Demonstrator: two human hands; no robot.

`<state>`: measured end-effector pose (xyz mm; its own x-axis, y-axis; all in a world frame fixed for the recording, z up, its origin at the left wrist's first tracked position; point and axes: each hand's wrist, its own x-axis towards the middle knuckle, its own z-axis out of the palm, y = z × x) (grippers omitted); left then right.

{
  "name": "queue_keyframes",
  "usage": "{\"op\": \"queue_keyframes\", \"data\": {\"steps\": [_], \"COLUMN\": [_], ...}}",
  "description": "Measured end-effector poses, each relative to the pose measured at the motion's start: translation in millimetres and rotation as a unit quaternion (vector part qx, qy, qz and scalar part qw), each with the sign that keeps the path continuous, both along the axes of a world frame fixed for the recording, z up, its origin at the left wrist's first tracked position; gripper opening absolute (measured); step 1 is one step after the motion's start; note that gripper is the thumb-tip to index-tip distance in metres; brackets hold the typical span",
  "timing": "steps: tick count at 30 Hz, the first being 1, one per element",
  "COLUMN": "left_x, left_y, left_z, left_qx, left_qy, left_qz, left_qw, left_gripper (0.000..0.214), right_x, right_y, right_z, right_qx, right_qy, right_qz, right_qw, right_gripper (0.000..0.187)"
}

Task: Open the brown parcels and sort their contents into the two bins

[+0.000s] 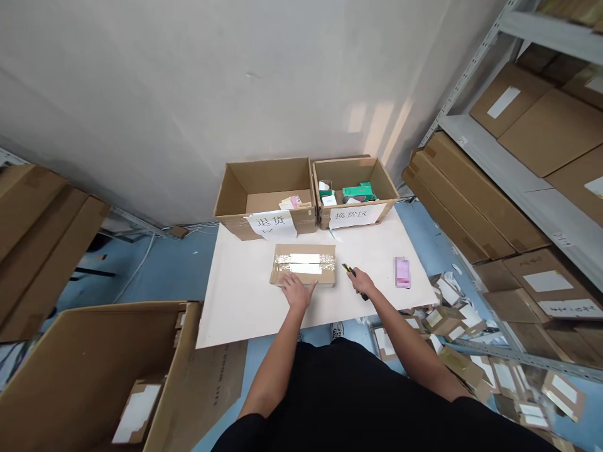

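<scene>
On the white table [235, 301] lies a small cardboard box [277, 267] with shiny tape and white labels across its top; a line runs along the middle of the labels. My left hand [296, 291] rests on the front left part of this box, fingers spread. A black and yellow utility knife [348, 270] is gripped in my right hand [360, 282], just right of the box and apart from it. Its tip points up and left; whether the blade is out is too small to tell.
Behind stand two open cartons with paper signs: the left carton [235, 225] holds some papers, the right carton [393, 188] small boxes. A pink pixelated item [402, 272] lies on the right. A large carton [94, 311] stands left, shelving [518, 166] right, discarded boxes [471, 370] on the floor.
</scene>
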<state>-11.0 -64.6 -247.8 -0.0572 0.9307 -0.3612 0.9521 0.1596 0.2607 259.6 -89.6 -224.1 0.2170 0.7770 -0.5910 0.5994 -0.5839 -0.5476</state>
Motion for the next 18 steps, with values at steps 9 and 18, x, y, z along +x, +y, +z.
{"op": "queue_keyframes", "data": {"steps": [9,18], "left_x": [11,5], "left_y": [42,42], "left_z": [17.7,-11.4], "left_qx": [-0.03,-0.043], "left_qy": [0.007,0.033], "left_qz": [-0.158,-0.2], "left_qw": [0.987,0.978], "left_gripper": [0.084,0.094], "right_x": [8,7], "right_y": [25,44], "right_z": [-32.5,-37.0], "right_qx": [0.028,0.019], "right_qy": [0.155,0.209], "right_qz": [-0.103,-0.092], "right_qw": [0.982,0.973], "right_gripper": [0.022,0.048]}}
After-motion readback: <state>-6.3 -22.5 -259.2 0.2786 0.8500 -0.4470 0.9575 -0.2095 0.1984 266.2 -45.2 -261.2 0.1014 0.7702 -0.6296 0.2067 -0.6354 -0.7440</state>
